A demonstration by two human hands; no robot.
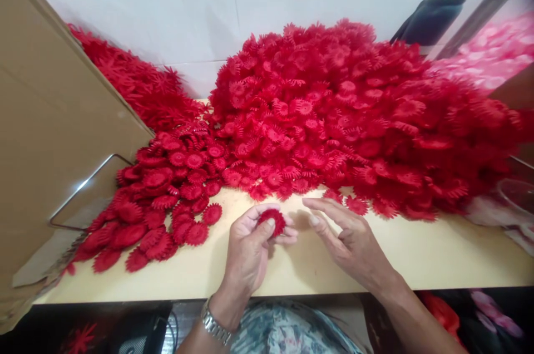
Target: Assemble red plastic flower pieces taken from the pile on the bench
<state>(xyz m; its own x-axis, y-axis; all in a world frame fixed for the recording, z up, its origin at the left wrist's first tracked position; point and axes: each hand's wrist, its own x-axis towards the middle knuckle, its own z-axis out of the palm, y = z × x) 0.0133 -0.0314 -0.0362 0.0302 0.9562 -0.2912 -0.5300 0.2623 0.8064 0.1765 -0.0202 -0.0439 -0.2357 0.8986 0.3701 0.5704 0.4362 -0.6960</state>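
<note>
A brown cardboard sheet (50,137) leans at the far left, with a low spread of red toothed discs (162,198) lying flat on the pale worktop (438,256) beside it.

The left hand (250,251), a metal watch (216,325) on its wrist, is raised just above the worktop near its front edge. Its fingers (267,229) are curled closed on a small red flower piece (272,221): the thumb presses on the near face and the other fingertips wrap behind and under it. The piece is round, so it has no clear long axis; its flat face is tilted up toward the camera, the fringed rim showing above the thumb.

Just to the right, the right hand (348,240) holds nothing, its fingers spread loosely and pointing left toward the piece, near it but apart.

Behind both hands rises the big pile of red flower pieces (354,120), and a pink pile (492,53) lies at the far right.
</note>
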